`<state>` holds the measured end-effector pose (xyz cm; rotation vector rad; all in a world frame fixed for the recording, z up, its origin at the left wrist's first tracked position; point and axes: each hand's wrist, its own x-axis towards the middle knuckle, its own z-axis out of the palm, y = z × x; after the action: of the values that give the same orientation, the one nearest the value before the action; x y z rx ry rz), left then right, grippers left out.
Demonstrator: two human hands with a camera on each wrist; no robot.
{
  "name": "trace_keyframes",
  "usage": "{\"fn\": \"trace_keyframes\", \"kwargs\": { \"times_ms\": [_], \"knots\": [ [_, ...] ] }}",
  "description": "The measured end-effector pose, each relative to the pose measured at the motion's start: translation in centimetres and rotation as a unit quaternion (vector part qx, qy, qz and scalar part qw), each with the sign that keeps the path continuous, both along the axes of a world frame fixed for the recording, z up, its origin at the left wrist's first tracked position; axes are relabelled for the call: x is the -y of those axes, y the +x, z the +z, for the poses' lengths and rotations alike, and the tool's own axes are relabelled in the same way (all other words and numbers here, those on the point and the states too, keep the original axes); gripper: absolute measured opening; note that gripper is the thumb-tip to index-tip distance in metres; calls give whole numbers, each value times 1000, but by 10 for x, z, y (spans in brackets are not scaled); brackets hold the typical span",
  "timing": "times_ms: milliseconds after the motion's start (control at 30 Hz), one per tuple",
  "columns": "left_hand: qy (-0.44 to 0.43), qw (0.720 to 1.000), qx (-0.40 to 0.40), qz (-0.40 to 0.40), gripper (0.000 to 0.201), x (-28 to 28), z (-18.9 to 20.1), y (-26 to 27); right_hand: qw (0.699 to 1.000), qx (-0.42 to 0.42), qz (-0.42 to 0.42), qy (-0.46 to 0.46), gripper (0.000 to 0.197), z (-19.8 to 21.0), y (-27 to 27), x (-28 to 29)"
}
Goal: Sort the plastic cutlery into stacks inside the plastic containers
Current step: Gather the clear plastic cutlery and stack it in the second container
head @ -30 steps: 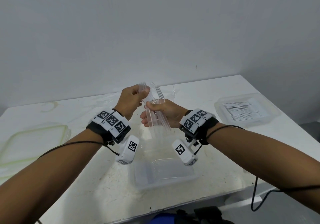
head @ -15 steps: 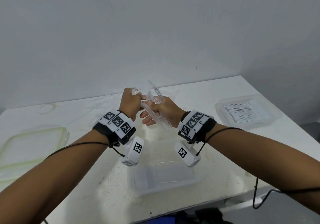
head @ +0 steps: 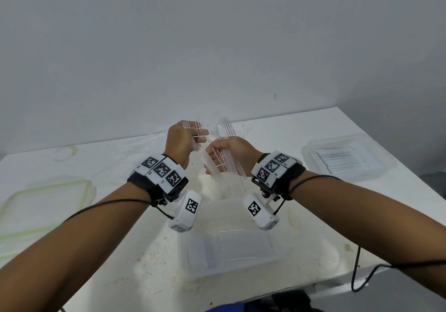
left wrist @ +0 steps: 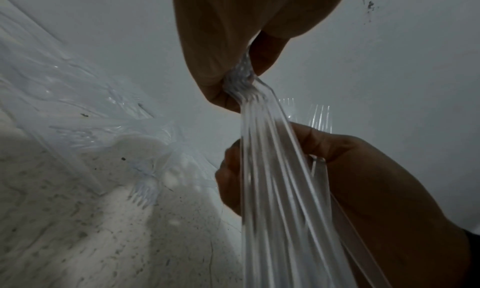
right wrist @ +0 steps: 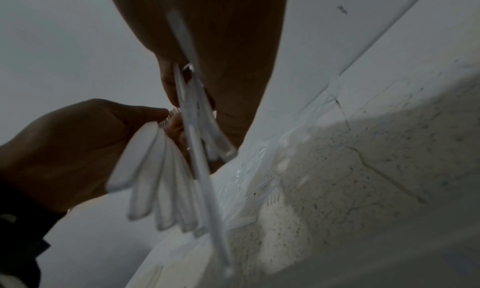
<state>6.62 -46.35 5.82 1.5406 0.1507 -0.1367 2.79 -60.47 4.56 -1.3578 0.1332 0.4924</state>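
Nearest the person, the clear container (head: 231, 251) on the table (head: 96, 157) waits below the raised hands. Above it, the left hand (head: 179, 142) pinches a fanned bunch of clear plastic forks (head: 224, 164) at the tines, while the right hand (head: 231, 152) grips other forks by the handles. Slick and splayed, one probably could slip free or snag. Farther right, another container (head: 347, 159) holds a stack.

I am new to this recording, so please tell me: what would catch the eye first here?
Two bare hands, left hand and right hand, held above the white table, both gripping clear plastic forks. At the table's right edge, a clear plastic container already holds neatly stacked cutlery.
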Motion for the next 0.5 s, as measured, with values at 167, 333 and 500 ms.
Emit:
{"fn": "trace_keyframes", "kwargs": {
  "times_ms": [167,333,500],
  "knots": [
    [-4,999,3,-36,22,0,-5,1,998,11,29,-52,29,-5,3,0],
    [-6,996,-2,-92,28,4,-4,-2,997,11,54,-62,25,2,-1,-3],
    [7,994,-8,-108,28,7,-2,-4,994,27,90,-49,39,7,-7,-4]
  ]
}}
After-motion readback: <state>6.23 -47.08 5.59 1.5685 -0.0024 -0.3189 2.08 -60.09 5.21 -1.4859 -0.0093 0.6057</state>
